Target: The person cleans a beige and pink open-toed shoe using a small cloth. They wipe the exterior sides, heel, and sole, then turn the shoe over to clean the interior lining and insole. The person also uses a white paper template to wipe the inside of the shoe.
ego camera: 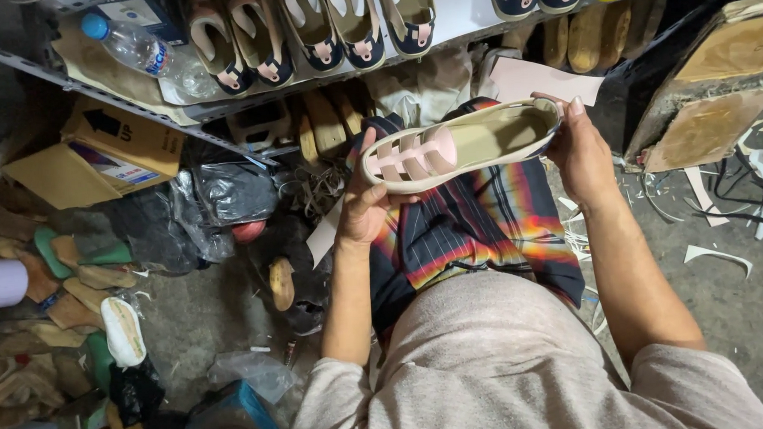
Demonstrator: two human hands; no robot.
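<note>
A: How were the hands recorded?

B: The left hand (366, 205) was noted closed on the toe end of a cream sandal (460, 145), thumb laid over the pink straps (413, 156), fingers curled beneath the sole. The right hand (580, 150) was noted clamped on the heel end, fingertips hooked over the back rim. The sandal was held level between the two hands, footbed up, above the lap.

A: What was logged directly below the hands?

B: Striped cloth (476, 223) in dark, orange and red bands was seen over the knees, just under the sandal. A grey shirt (499, 364) was seen nearer the camera.

A: And beyond the hands?

B: A metal shelf (467, 5) was recorded past the sandal, carrying a row of finished sandals (305, 29) with dark soles and pale straps. A plastic water bottle (138, 47) with a blue cap was lying at the shelf's end, out beyond the left hand. Wooden shoe forms (326, 122) were seen under the shelf.

A: To the sides?

B: Well out from the left hand, a cardboard box (121, 140), black plastic bags (226, 195) and a heap of sole blanks (67, 288) were noted on the floor. Out from the right hand, white offcut strips (718, 255) were scattered on the concrete, and a worn wooden block (719, 88) was standing near them.
</note>
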